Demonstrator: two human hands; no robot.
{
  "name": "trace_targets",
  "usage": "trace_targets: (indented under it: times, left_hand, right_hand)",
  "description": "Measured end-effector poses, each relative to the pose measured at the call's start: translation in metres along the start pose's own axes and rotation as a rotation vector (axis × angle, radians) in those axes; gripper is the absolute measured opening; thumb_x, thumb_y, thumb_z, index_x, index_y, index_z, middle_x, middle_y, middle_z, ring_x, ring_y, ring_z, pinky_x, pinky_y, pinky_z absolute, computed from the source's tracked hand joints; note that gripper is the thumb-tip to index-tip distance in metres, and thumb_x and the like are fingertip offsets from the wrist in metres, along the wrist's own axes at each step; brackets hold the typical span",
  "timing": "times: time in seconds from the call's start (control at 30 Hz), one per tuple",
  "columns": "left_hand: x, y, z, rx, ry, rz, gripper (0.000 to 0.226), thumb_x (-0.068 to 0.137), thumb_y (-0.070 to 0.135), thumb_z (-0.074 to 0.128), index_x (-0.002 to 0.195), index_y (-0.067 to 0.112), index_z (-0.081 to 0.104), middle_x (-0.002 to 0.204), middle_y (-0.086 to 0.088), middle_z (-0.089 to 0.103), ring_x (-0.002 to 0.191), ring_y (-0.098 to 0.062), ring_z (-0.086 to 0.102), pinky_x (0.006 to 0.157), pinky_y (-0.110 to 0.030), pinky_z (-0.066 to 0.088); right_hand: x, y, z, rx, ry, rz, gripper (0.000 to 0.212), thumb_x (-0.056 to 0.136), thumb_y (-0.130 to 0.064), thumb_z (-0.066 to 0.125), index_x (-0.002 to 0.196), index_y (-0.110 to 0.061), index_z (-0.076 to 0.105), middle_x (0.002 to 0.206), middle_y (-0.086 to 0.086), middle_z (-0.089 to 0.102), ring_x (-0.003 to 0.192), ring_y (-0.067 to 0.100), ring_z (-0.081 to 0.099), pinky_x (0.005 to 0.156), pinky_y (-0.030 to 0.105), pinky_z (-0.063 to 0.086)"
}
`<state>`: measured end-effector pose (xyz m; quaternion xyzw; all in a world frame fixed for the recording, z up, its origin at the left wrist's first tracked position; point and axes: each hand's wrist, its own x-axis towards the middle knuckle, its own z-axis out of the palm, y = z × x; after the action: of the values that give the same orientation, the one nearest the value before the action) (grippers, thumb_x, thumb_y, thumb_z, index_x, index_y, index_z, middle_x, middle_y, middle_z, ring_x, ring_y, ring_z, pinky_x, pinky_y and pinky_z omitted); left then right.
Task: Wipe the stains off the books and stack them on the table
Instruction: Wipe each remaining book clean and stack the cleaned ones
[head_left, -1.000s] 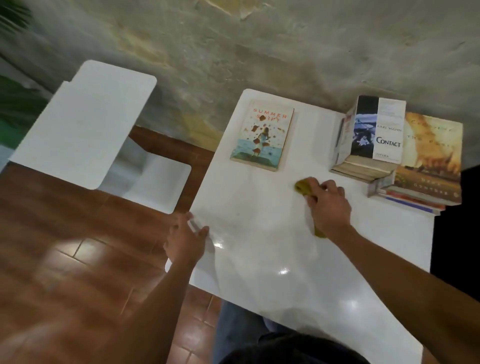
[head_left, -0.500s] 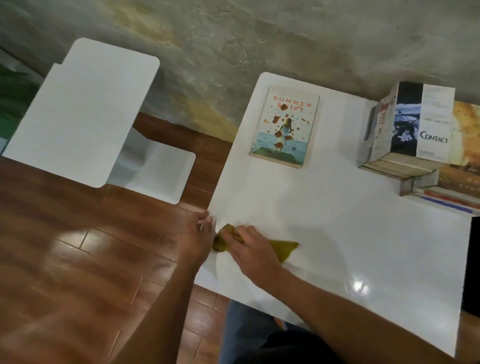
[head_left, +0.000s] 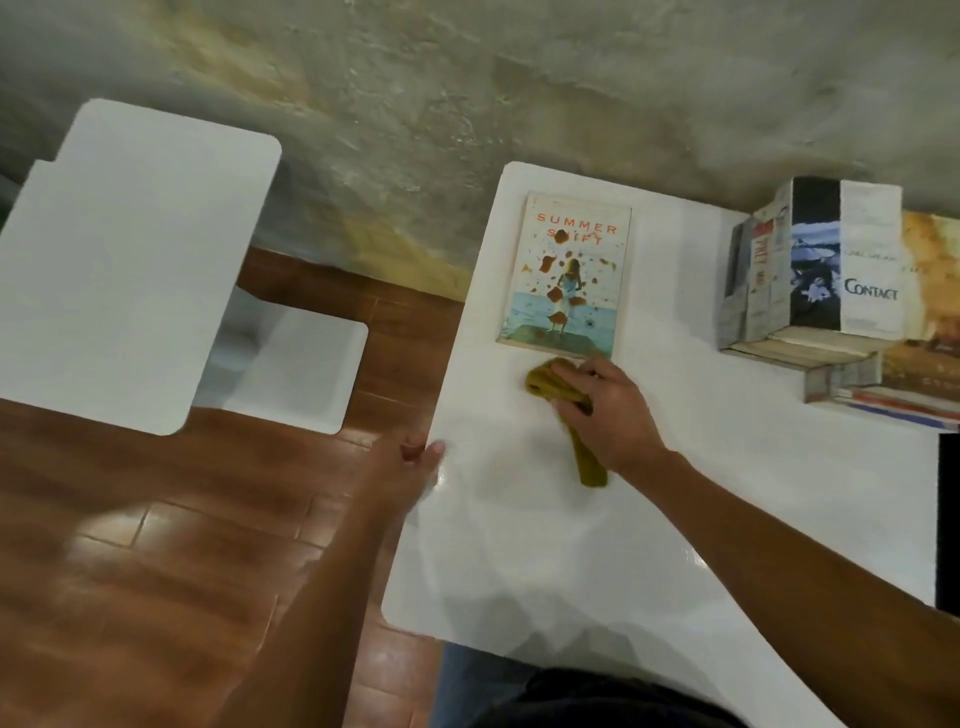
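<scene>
A paperback titled "Summer" (head_left: 566, 275) lies flat at the far left of the white table (head_left: 727, 493), its cover spotted with brown stains. My right hand (head_left: 605, 410) presses a mustard-yellow cloth (head_left: 545, 382) on the tabletop just below the book's near edge; the cloth's tail trails out under my wrist. My left hand (head_left: 410, 462) grips the table's left edge. At the far right sits a stack of books (head_left: 841, 312) with "Contact" on top.
A second white table (head_left: 130, 260) with a white base stands to the left over a brown tiled floor (head_left: 130, 571). A rough concrete wall runs behind both tables. My legs are under the near edge.
My right hand has slid the cloth from the table's near left edge up to just below the stained book. My left hand keeps hold of the left edge.
</scene>
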<state>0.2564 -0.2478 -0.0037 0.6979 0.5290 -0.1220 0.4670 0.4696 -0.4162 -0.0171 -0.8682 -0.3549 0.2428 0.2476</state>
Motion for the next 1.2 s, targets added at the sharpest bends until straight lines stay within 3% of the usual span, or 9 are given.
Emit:
trace_targets:
  times: [0.1,0.2,0.3,0.4,0.57,0.7,0.9,1.1,1.2]
  left_hand:
    - [0.029,0.055,0.0,-0.026,0.031,0.031,0.05,0.103,0.052,0.04,0.12,0.011,0.062,0.109,-0.002,0.061,0.101,-0.021,0.058,0.096,-0.039,0.047]
    - [0.056,0.094,0.015,-0.073,0.094,-0.017,0.061,0.104,0.057,0.027,0.131,0.011,0.056,0.126,-0.008,0.059,0.117,-0.028,0.056,0.099,-0.042,0.044]
    - [0.078,0.109,0.031,-0.064,0.081,-0.042,0.067,0.104,0.06,0.024,0.135,0.01,0.055,0.136,-0.014,0.058,0.123,-0.035,0.056,0.102,-0.046,0.045]
    - [0.083,0.105,0.038,0.117,0.124,0.011,0.067,0.104,0.06,0.02,0.129,0.009,0.056,0.127,-0.016,0.064,0.115,-0.038,0.061,0.093,-0.045,0.047]
    - [0.087,0.108,0.042,0.267,0.213,0.076,0.064,0.104,0.06,0.019,0.119,0.009,0.055,0.11,-0.016,0.068,0.1,-0.038,0.066,0.083,-0.044,0.05]
    - [0.09,0.11,0.046,0.278,0.247,0.052,0.065,0.102,0.063,0.018,0.116,0.011,0.055,0.104,-0.011,0.068,0.094,-0.033,0.067,0.079,-0.041,0.051]
    - [0.093,0.104,0.052,0.285,0.253,0.034,0.062,0.101,0.065,0.022,0.116,0.014,0.055,0.105,-0.005,0.069,0.089,-0.026,0.07,0.077,-0.039,0.057]
    - [0.087,0.102,0.052,0.308,0.226,0.082,0.083,0.085,0.084,0.02,0.122,0.014,0.045,0.103,-0.007,0.065,0.089,-0.031,0.067,0.081,-0.043,0.057]
    - [0.088,0.103,0.051,0.303,0.207,0.091,0.08,0.082,0.086,0.036,0.12,0.015,0.042,0.104,-0.005,0.064,0.089,-0.031,0.067,0.08,-0.045,0.058]
  right_hand:
    - [0.0,-0.004,-0.017,0.08,-0.046,0.017,0.043,0.091,-0.025,0.071,0.132,-0.019,0.063,0.111,-0.003,0.053,0.105,0.02,0.054,0.097,0.039,0.049]
    - [-0.007,-0.009,-0.03,0.109,0.074,0.072,0.04,0.092,-0.03,0.069,0.131,-0.023,0.061,0.107,-0.008,0.054,0.108,0.016,0.045,0.095,0.031,0.043]
    - [-0.001,-0.01,-0.048,0.203,0.201,0.159,0.035,0.094,-0.029,0.067,0.128,-0.026,0.061,0.106,-0.004,0.055,0.103,0.005,0.049,0.089,0.023,0.043]
    - [0.01,-0.008,-0.058,0.231,0.265,0.179,0.034,0.094,-0.02,0.067,0.127,-0.024,0.06,0.112,-0.001,0.049,0.099,-0.008,0.05,0.089,0.008,0.043]
    - [0.044,-0.005,-0.064,0.151,0.217,0.26,0.033,0.093,-0.024,0.069,0.126,-0.022,0.067,0.12,-0.001,0.038,0.105,0.008,0.048,0.104,0.014,0.04]
    - [0.055,-0.008,-0.058,0.005,0.22,0.188,0.028,0.089,-0.021,0.075,0.116,-0.015,0.074,0.119,0.001,0.046,0.097,0.001,0.047,0.095,0.0,0.033]
    - [0.093,-0.002,-0.072,-0.096,0.255,0.207,0.026,0.09,-0.027,0.073,0.112,-0.013,0.076,0.117,0.005,0.055,0.092,0.011,0.053,0.086,0.03,0.055]
    - [0.091,-0.003,-0.07,-0.208,0.127,0.184,0.024,0.093,-0.032,0.069,0.112,-0.018,0.076,0.119,-0.002,0.055,0.09,0.01,0.051,0.073,0.031,0.051]
    - [0.102,0.0,-0.073,-0.191,0.185,0.211,0.024,0.091,-0.033,0.071,0.11,-0.018,0.076,0.116,-0.004,0.056,0.09,0.01,0.051,0.073,0.031,0.05]
